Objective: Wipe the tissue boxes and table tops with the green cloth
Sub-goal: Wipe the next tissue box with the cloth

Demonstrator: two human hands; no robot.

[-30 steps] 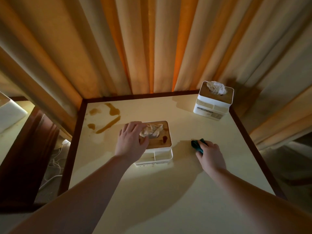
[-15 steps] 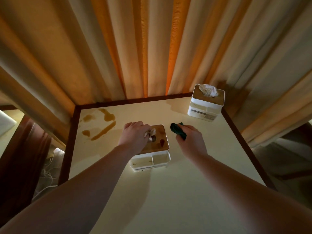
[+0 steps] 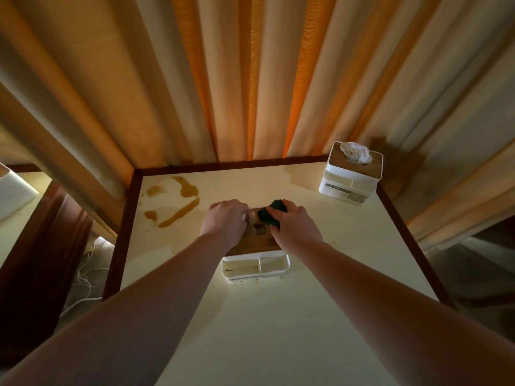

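A white tissue box with a wooden lid [image 3: 255, 266] stands in the middle of the cream table top [image 3: 278, 330]. My left hand [image 3: 224, 222] curls over the lid's left side and holds the box. My right hand [image 3: 295, 228] grips the bunched green cloth [image 3: 271, 214] and presses it on the lid's far right part. A dark spot shows on the lid between my hands. A second white tissue box [image 3: 351, 174] with tissue sticking out stands at the table's far right corner. Brown spill streaks [image 3: 178, 201] lie on the far left of the table.
Pleated beige and orange curtains [image 3: 250, 79] hang right behind the table. The table has a dark wooden edge [image 3: 119, 232]. White cables [image 3: 83, 274] lie on the floor to the left, beside dark wooden furniture [image 3: 41, 246].
My right hand has carried the green cloth from the table top on the right onto the tissue box lid. My left hand has stayed on the box's left side.
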